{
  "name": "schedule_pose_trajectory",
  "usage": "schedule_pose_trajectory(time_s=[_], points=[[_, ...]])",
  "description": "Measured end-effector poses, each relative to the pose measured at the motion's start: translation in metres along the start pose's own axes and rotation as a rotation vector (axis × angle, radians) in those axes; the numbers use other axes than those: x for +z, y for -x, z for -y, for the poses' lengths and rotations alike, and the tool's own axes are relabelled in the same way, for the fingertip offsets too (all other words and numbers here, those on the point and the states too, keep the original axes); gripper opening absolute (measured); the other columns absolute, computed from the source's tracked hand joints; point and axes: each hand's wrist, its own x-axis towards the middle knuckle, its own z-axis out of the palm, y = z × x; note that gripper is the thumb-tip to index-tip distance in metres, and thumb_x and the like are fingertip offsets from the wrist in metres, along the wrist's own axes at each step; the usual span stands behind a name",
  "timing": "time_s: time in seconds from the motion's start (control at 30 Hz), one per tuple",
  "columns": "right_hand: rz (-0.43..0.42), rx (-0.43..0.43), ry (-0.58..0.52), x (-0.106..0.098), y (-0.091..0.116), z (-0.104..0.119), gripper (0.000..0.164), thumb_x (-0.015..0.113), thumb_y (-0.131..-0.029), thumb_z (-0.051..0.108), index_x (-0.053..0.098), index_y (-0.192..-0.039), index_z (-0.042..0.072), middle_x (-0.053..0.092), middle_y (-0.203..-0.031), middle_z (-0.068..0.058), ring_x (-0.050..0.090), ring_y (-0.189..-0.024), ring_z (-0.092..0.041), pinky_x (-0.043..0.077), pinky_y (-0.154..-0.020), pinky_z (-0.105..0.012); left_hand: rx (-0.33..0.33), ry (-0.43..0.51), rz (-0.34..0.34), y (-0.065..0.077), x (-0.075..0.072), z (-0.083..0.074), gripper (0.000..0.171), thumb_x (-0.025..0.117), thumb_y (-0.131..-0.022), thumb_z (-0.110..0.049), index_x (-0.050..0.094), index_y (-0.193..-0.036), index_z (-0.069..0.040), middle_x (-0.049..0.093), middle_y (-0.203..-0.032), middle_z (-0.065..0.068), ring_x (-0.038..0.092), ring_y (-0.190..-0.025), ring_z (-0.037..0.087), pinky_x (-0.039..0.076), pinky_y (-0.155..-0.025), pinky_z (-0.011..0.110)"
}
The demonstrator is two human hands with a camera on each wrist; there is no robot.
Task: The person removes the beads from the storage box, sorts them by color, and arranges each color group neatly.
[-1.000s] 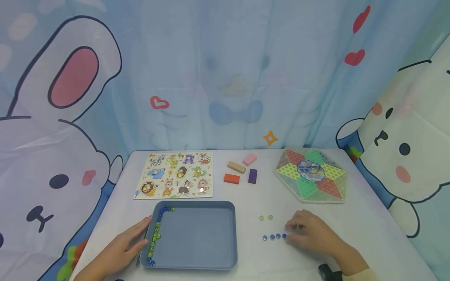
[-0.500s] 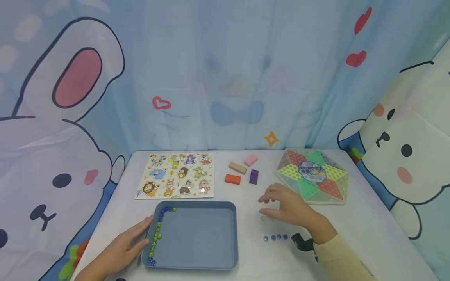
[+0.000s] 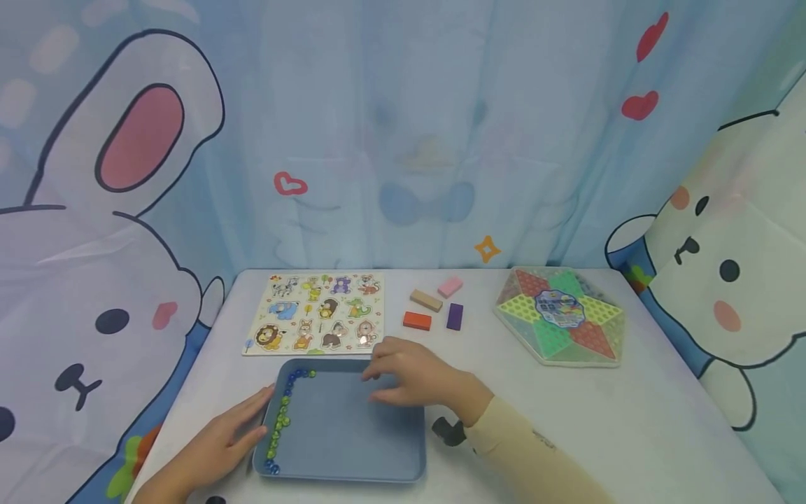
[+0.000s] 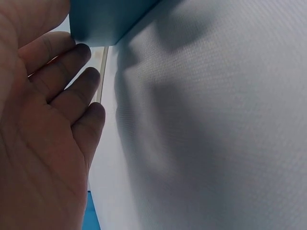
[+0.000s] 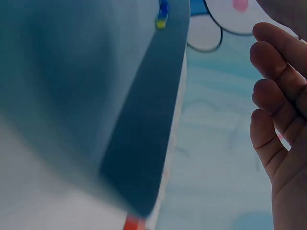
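Note:
A blue-grey tray [image 3: 352,448] holds a line of small blue and green marbles [image 3: 280,420] along its left side, turning briefly along the far side. My left hand [image 3: 217,441] rests at the tray's left edge, fingers extended along the outer wall in the left wrist view. My right hand [image 3: 409,374] is over the tray's far right part, with thumb and fingertips apart and nothing visible between them. In the right wrist view its fingers [image 5: 268,96] are loosely bent, above the tray wall [image 5: 144,129]. The loose marbles right of the tray are hidden behind the right forearm.
Behind the tray lies an animal puzzle board [image 3: 315,315]. Orange [image 3: 417,320], tan [image 3: 426,301], pink [image 3: 450,286] and purple [image 3: 455,316] blocks lie to its right. A hexagonal game box [image 3: 560,318] with a coloured star sits back right on the white table.
My right hand has left the row of blue marbles at the right, passed above the pair of yellow-green ones and moved left over the tray. My left hand stays at the tray's edge.

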Motion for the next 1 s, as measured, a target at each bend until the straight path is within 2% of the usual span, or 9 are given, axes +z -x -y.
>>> schedule_pose_trajectory(time_s=[0.13, 0.27, 0.37, 0.57, 0.67, 0.8, 1.0], points=[[0.038, -0.113, -0.005, 0.015, -0.026, 0.014, 0.031, 0.083, -0.091, 0.041, 0.081, -0.116, 0.023, 0.071, -0.099, 0.01, 0.059, -0.096, 0.0, 0.05, -0.085, -0.009, 0.013, 0.011, -0.005, 0.0, 0.001, 0.001, 0.066, 0.056, -0.107, -0.048, 0.038, -0.163, -0.019, 0.042, -0.167, 0.005, 0.042, -0.151, 0.03, 0.046, -0.119, 0.049], [0.069, -0.21, -0.002, 0.035, -0.044, 0.023, 0.032, 0.082, -0.091, 0.042, 0.081, -0.116, 0.022, 0.071, -0.097, 0.011, 0.059, -0.093, 0.002, 0.046, -0.081, -0.003, -0.008, 0.016, 0.011, 0.0, 0.003, 0.002, 0.067, 0.055, -0.106, -0.05, 0.038, -0.163, -0.02, 0.041, -0.167, 0.003, 0.041, -0.152, 0.028, 0.045, -0.12, 0.05], [0.115, -0.261, 0.012, 0.05, -0.056, 0.029, 0.031, 0.081, -0.092, 0.042, 0.08, -0.117, 0.025, 0.071, -0.101, 0.014, 0.059, -0.096, 0.005, 0.045, -0.084, -0.001, -0.03, 0.021, 0.019, 0.0, 0.003, 0.002, 0.068, 0.055, -0.106, -0.052, 0.037, -0.164, -0.021, 0.039, -0.168, 0.0, 0.04, -0.153, 0.027, 0.045, -0.12, 0.051], [0.242, -0.302, 0.055, 0.081, -0.076, 0.042, 0.033, 0.08, -0.091, 0.048, 0.078, -0.12, 0.032, 0.069, -0.106, 0.02, 0.058, -0.1, 0.01, 0.045, -0.092, -0.001, -0.005, 0.011, 0.002, 0.001, 0.001, 0.001, 0.066, 0.055, -0.106, -0.051, 0.038, -0.163, -0.021, 0.042, -0.167, 0.001, 0.043, -0.151, 0.03, 0.046, -0.119, 0.052], [0.288, -0.314, 0.081, 0.091, -0.084, 0.049, 0.036, 0.079, -0.09, 0.052, 0.076, -0.122, 0.035, 0.067, -0.106, 0.022, 0.056, -0.097, 0.011, 0.045, -0.088, -0.002, 0.013, -0.003, -0.011, 0.001, 0.001, 0.002, 0.065, 0.054, -0.107, -0.05, 0.039, -0.163, -0.022, 0.043, -0.167, 0.001, 0.044, -0.151, 0.03, 0.047, -0.119, 0.052], [0.333, -0.32, 0.09, 0.101, -0.092, 0.055, 0.037, 0.08, -0.089, 0.053, 0.075, -0.123, 0.037, 0.065, -0.105, 0.023, 0.053, -0.093, 0.011, 0.044, -0.083, -0.002, 0.025, -0.009, -0.014, -0.001, 0.002, 0.003, 0.064, 0.054, -0.107, -0.05, 0.04, -0.163, -0.021, 0.043, -0.166, 0.002, 0.045, -0.15, 0.03, 0.047, -0.118, 0.052], [0.362, -0.339, 0.106, 0.111, -0.098, 0.067, 0.035, 0.079, -0.09, 0.052, 0.076, -0.121, 0.036, 0.067, -0.107, 0.022, 0.055, -0.097, 0.012, 0.044, -0.089, -0.001, 0.017, 0.011, -0.005, 0.0, 0.0, -0.001, 0.065, 0.055, -0.106, -0.05, 0.04, -0.162, -0.019, 0.044, -0.166, 0.004, 0.045, -0.15, 0.032, 0.046, -0.119, 0.053]])
